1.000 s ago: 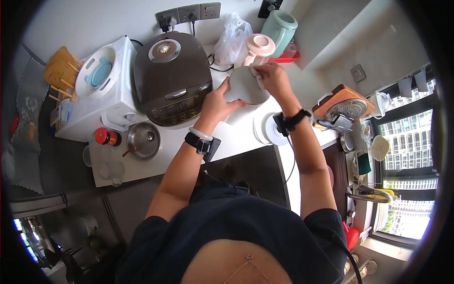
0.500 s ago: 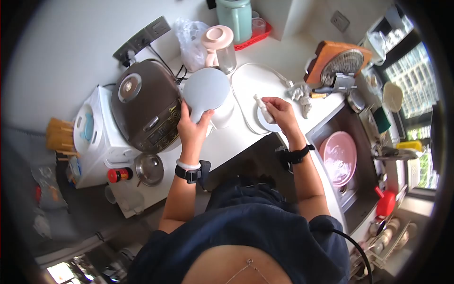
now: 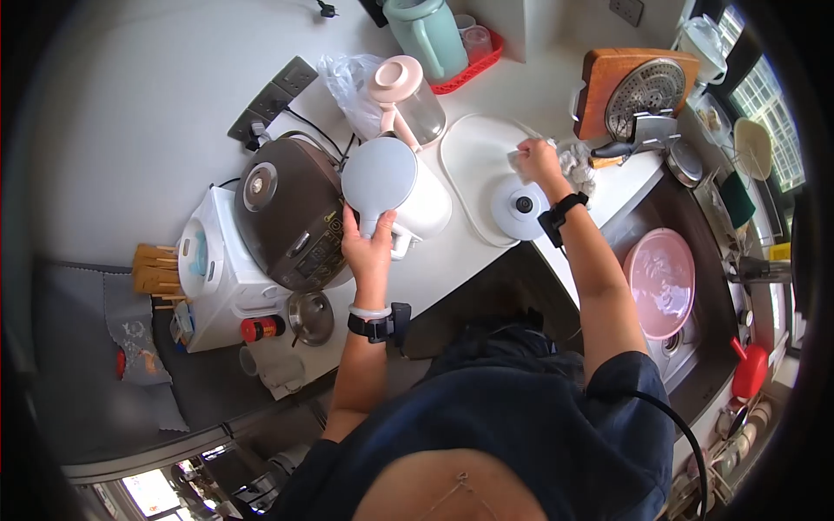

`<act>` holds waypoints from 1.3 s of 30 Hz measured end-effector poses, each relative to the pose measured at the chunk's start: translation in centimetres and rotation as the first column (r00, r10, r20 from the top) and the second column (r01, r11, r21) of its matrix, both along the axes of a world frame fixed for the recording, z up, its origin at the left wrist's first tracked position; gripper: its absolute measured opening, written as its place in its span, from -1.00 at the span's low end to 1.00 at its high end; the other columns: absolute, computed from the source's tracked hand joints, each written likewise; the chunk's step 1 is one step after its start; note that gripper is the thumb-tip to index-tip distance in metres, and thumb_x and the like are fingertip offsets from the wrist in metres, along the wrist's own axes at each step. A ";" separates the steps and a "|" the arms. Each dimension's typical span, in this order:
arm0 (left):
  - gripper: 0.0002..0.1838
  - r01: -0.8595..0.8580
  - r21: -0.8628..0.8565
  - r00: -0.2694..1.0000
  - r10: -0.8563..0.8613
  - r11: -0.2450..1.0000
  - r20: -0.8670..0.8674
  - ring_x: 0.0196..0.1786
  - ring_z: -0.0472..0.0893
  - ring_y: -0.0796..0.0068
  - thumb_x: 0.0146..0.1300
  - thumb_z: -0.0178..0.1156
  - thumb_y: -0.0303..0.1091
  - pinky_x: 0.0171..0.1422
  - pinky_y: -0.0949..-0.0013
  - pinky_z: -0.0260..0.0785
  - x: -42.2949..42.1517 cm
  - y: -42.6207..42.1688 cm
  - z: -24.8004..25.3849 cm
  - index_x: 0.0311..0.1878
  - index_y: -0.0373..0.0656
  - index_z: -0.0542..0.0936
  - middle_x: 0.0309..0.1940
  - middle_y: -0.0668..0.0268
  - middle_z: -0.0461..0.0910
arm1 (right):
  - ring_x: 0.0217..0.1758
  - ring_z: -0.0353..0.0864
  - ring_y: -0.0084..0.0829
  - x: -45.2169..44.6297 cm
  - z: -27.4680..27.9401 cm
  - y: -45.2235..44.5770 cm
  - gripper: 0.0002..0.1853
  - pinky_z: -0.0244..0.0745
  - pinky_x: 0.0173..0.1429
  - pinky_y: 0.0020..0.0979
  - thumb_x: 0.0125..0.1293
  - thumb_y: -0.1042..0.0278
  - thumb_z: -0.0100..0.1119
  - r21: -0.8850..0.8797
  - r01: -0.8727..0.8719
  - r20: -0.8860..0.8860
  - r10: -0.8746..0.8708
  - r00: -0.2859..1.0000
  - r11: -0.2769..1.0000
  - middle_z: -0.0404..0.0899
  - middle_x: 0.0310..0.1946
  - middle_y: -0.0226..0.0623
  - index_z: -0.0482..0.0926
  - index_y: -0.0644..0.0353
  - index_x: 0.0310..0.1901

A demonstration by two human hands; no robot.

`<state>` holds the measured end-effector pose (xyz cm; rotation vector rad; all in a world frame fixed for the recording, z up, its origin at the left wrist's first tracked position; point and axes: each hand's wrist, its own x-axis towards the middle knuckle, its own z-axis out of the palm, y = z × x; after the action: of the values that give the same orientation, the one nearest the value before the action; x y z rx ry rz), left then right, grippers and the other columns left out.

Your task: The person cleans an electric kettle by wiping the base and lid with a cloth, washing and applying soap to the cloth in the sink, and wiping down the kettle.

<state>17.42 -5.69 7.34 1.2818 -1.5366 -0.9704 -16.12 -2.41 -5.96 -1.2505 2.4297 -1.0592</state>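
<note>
My left hand (image 3: 368, 250) is closed around the top of a white electric kettle (image 3: 426, 201), thumb and fingers on either side of the tab on its pale grey lid. The kettle leans, its lid facing me. My right hand (image 3: 540, 163) pinches a small whitish wad (image 3: 516, 163), blurred, that looks like tissue or cloth. It is above the counter, just beyond the round white kettle base (image 3: 518, 208) with its black centre connector. The base's white cord (image 3: 446, 165) loops across the counter. Crumpled grey-white cloth (image 3: 577, 167) lies beside my right wrist.
A brown rice cooker (image 3: 291, 213) stands left of the kettle. Behind it are a pink-lidded jug (image 3: 421, 108) and a green pitcher (image 3: 427, 39). A cutting board (image 3: 599, 95) leans at the back right. The sink on the right holds a pink basin (image 3: 660, 282).
My right hand has moved up and away from the kettle base, uncovering its connector. My left hand keeps its hold; the kettle appears more tilted, with more of its side showing. The view has shifted.
</note>
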 end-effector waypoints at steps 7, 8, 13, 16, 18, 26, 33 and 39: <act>-0.22 0.003 0.117 0.999 -0.008 0.993 0.038 -0.52 0.47 0.63 0.06 0.41 -0.27 -0.50 0.52 0.34 0.3 0.1 0.9 0.34 -0.20 0.28 -0.29 0.31 0.62 | 0.13 0.45 -0.01 1.6 5.1 -3.1 -0.68 0.41 0.17 -0.14 0.10 0.26 0.25 0.189 -0.040 -0.096 0.059 0.994 0.981 0.56 -0.05 -0.08 0.64 0.05 -0.07; -0.21 0.041 0.129 0.999 -0.043 0.991 0.018 -0.50 0.47 0.63 0.06 0.41 -0.28 -0.47 0.51 0.37 0.3 0.1 1.3 0.35 -0.22 0.27 -0.29 0.31 0.62 | 0.09 0.47 -0.03 2.3 6.5 -4.7 -0.69 0.38 0.19 -0.16 0.09 0.26 0.26 0.076 -0.108 -0.094 0.115 0.989 0.991 0.58 -0.07 -0.10 0.65 0.07 -0.09; -0.17 0.092 0.098 0.994 -0.096 0.991 0.046 -0.37 0.59 0.48 0.04 0.42 -0.28 -0.23 0.42 0.47 1.2 -0.9 1.5 0.35 -0.28 0.24 -0.24 0.18 0.64 | 0.05 0.49 -0.03 5.3 14.4 -12.8 -0.66 0.33 0.23 -0.17 0.09 0.24 0.27 -0.257 -0.354 -0.161 0.322 0.933 0.899 0.58 -0.08 -0.04 0.63 0.16 -0.10; -0.14 0.079 0.043 0.983 -0.084 0.996 0.164 -0.13 0.66 0.25 0.00 0.43 -0.25 0.00 0.35 0.45 2.0 -1.9 -0.1 0.34 -0.30 0.25 -0.12 0.02 0.63 | 0.11 0.44 0.02 6.3 15.7 -17.1 -0.56 0.31 0.26 -0.16 0.07 0.16 0.30 -0.297 -0.433 -0.274 0.358 0.893 0.851 0.53 0.02 -0.01 0.60 0.16 -0.02; -0.21 0.067 -0.015 0.973 -0.062 0.998 0.223 -0.26 0.60 0.46 0.03 0.41 -0.30 -0.17 0.44 0.45 1.9 -1.7 -0.2 0.33 -0.26 0.28 -0.17 0.15 0.62 | 0.15 0.41 0.05 6.7 15.6 -19.4 -0.49 0.30 0.28 -0.17 0.05 0.10 0.32 -0.267 -0.460 -0.340 0.364 0.867 0.847 0.49 0.07 0.00 0.57 0.14 0.05; -0.10 0.081 -0.001 0.971 -0.078 0.997 0.228 0.08 0.58 0.06 0.01 0.42 -0.20 0.15 0.29 0.38 1.6 -1.1 1.8 0.36 -0.34 0.18 0.02 -0.11 0.55 | 0.24 0.40 -0.20 5.6 13.9 -22.8 -0.23 0.33 0.30 -0.29 -0.10 -0.07 0.39 0.038 -0.530 -0.356 0.507 0.785 0.847 0.47 0.16 -0.25 0.47 0.10 0.18; -0.11 0.123 0.014 0.978 -0.123 0.992 0.166 0.12 0.55 0.05 0.02 0.40 -0.23 0.18 0.30 0.35 1.7 -1.3 1.5 0.37 -0.31 0.17 0.04 -0.11 0.53 | 0.10 0.49 -0.14 5.6 14.8 -22.6 -0.37 0.34 0.23 -0.25 -0.02 0.07 0.38 -0.145 -0.622 -0.441 0.512 0.737 0.770 0.55 0.03 -0.14 0.53 0.24 0.08; -0.11 0.115 -0.007 0.976 -0.112 0.993 0.185 0.12 0.55 0.05 0.01 0.41 -0.23 0.18 0.28 0.36 1.8 -1.4 1.4 0.37 -0.29 0.18 0.04 -0.10 0.54 | -0.05 0.58 -0.12 4.6 17.9 -17.8 -0.43 0.43 0.10 -0.24 0.02 0.05 0.37 -0.462 -0.477 -0.283 0.385 0.878 0.748 0.60 -0.11 -0.04 0.55 0.36 -0.06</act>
<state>19.18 -7.07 8.71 1.3137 -1.7734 -0.9283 -11.57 -20.23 11.98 -2.0303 1.8302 -1.5622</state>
